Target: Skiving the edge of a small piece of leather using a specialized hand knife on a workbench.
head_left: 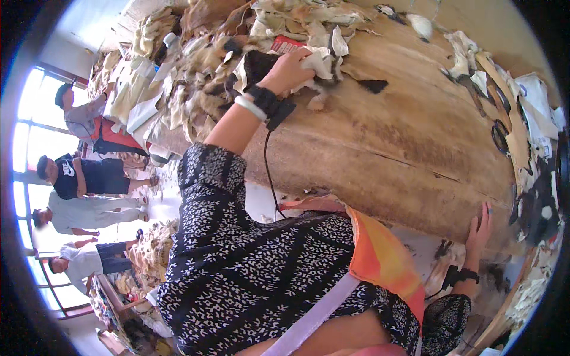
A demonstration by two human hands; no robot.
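My left hand reaches to the far part of a worn wooden table, its fingers closed on a cream-white scrap of hide. Beside it lie a dark fur piece and a red printed packet or card. A small black scrap rests to the right of that hand. At the table's near right edge, my right hand lies flat with fingers stretched, holding nothing. Both wrists wear black straps; a cable hangs from the left one.
A heap of fur and hide scraps covers the table's far left. Along the right edge are black-handled scissors, hide strips and dark fur. Several people stand at the left near windows, by another scrap pile.
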